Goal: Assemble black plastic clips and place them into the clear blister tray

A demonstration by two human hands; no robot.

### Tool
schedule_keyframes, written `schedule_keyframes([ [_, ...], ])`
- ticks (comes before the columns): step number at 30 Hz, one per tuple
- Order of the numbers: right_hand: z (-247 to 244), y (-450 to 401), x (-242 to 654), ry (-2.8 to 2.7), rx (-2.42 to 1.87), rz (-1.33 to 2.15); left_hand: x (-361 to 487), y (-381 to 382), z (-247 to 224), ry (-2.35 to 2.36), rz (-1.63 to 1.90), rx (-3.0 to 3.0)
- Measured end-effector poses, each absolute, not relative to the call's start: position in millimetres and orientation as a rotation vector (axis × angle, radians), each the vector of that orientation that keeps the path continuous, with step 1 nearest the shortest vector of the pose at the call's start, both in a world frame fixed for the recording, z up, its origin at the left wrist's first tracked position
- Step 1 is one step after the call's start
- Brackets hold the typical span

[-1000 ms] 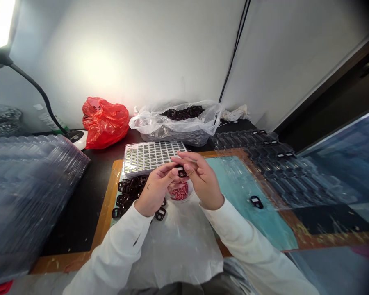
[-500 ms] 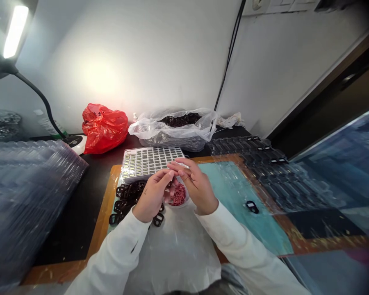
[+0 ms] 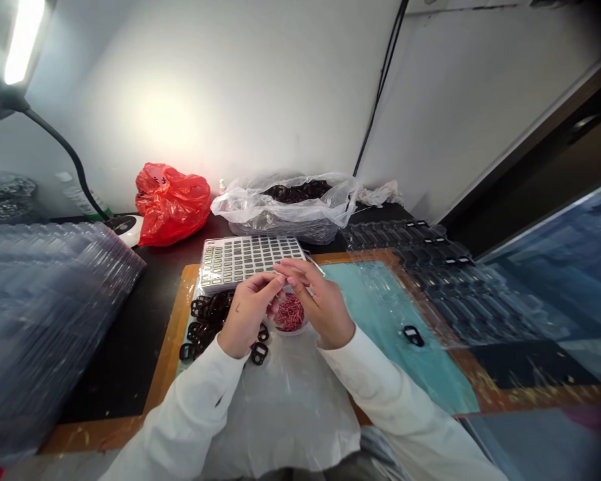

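My left hand (image 3: 253, 307) and my right hand (image 3: 320, 300) meet at the fingertips above a round clear tub (image 3: 291, 332) of small dark-red pins (image 3: 289, 312). The left thumb and fingers are pinched together on something too small or hidden to make out. Thumb and fingers of my right hand come together against the left fingertips; what lies between them is hidden. Loose dark oval plastic parts (image 3: 210, 314) are heaped by the left wrist, with one part (image 3: 259, 353) nearer me. Behind the hands lies a white tray (image 3: 250, 257) with rows of small rectangular pieces.
A red plastic bag (image 3: 173, 204) and a clear bag (image 3: 285, 217) of dark parts stand along the wall. Stacked clear trays (image 3: 45, 321) fill the left. Clear blister trays (image 3: 431, 267) lie right, near a single dark part (image 3: 413, 335) on the teal mat (image 3: 380, 334). A lamp (image 3: 25, 40) shines upper left.
The fingertips have shifted slightly against each other, and more of the red pins shows beneath them. The whole view has tilted a little. Both hands stay over the tub.
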State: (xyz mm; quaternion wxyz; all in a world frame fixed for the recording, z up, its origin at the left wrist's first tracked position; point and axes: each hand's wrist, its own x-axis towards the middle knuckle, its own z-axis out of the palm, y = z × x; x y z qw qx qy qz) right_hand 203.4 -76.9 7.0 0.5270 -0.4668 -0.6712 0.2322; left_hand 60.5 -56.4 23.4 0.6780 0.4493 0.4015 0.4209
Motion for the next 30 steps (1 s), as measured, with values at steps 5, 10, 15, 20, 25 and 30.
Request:
schedule_keyframes([
  [5,11,-74,211,-1.562,-1.216,0.264,60,-55,23,0.929,1.011,1.025],
  [10,9,-72,211,-1.583,-1.195,0.193,61,-56,25,0.936,1.034,1.064],
  [15,12,-75,208,-1.518,-1.148,0.19,61,-55,23,0.923,1.04,1.045],
  [20,18,-81,200,-1.647,-1.031,0.212,58,-55,23,0.922,1.034,0.991],
  [25,11,-78,196,-1.807,-1.035,0.081,55,-55,22,0.901,0.981,0.99],
  [30,8,-73,203,-1.757,-1.077,0.067,55,-51,22,0.81,0.932,0.852],
])
